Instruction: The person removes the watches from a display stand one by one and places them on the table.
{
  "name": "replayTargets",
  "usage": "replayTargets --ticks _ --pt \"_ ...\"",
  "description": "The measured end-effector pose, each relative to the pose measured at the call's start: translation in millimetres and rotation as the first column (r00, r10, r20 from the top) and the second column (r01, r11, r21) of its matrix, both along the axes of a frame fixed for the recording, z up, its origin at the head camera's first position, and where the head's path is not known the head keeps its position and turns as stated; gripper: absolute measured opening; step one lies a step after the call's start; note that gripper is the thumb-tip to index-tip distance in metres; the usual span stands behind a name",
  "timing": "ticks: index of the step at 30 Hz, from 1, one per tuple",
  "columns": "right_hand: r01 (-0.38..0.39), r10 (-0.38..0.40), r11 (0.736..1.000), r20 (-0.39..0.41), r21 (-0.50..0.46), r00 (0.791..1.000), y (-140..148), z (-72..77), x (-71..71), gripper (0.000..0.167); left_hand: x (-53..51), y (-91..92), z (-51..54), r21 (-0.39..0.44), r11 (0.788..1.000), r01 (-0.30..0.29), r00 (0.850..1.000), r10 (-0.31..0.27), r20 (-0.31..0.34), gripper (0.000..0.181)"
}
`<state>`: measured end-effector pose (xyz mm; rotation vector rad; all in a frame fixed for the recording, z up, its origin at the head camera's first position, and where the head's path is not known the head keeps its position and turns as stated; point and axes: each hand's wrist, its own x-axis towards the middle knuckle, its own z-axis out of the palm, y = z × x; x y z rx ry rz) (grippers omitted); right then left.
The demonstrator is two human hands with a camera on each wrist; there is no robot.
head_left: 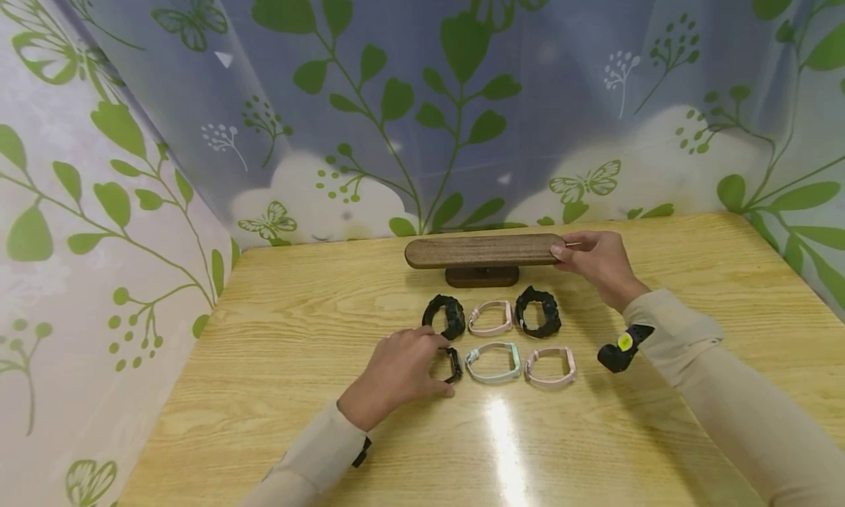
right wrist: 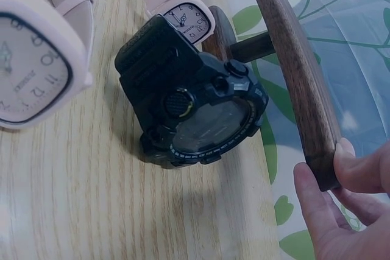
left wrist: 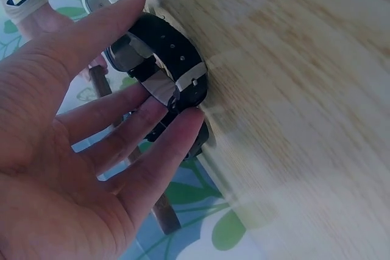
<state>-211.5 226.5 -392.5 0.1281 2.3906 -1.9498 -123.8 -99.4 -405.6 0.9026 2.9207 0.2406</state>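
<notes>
A dark wooden T-bar watch stand (head_left: 485, 251) stands at the back of the table. My right hand (head_left: 597, 265) pinches its right end between thumb and fingers, also visible in the right wrist view. My left hand (head_left: 403, 371) is at a small black watch (head_left: 453, 365) in the front row. In the left wrist view the thumb and fairly straight fingers spread around its black strap (left wrist: 167, 44), fingertips at the strap. Beside it are a mint-green watch (head_left: 494, 362) and a pink watch (head_left: 551, 367). Behind are a chunky black watch (head_left: 454, 316), another pink watch (head_left: 491, 317) and another chunky black watch (head_left: 538, 312).
The watches lie in two rows on a light wooden table (head_left: 297, 309), in front of the stand's base (head_left: 482, 276). A curtain with leaf and butterfly prints (head_left: 370, 125) hangs close behind the table. A black device (head_left: 623, 349) is strapped to the right wrist.
</notes>
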Motion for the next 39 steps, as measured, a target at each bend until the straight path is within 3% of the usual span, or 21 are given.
replayTargets --ticks 19,32,39 --pt "0.017 -0.017 1.0 0.007 -0.01 1.0 0.6 -2.2 1.9 0.054 3.3 -4.4 1.4 0.079 0.997 0.017 0.999 -0.014 -0.034 0.061" --pt "0.023 -0.023 1.0 0.0 -0.014 1.0 -3.4 -1.9 4.4 0.054 7.9 -10.8 5.8 0.106 0.994 0.012 1.0 -0.011 -0.009 0.058" --pt "0.017 -0.017 1.0 0.007 -0.01 1.0 -2.5 -1.1 5.4 0.055 11.6 -11.7 16.8 0.13 0.991 -0.012 0.998 0.02 -0.064 0.049"
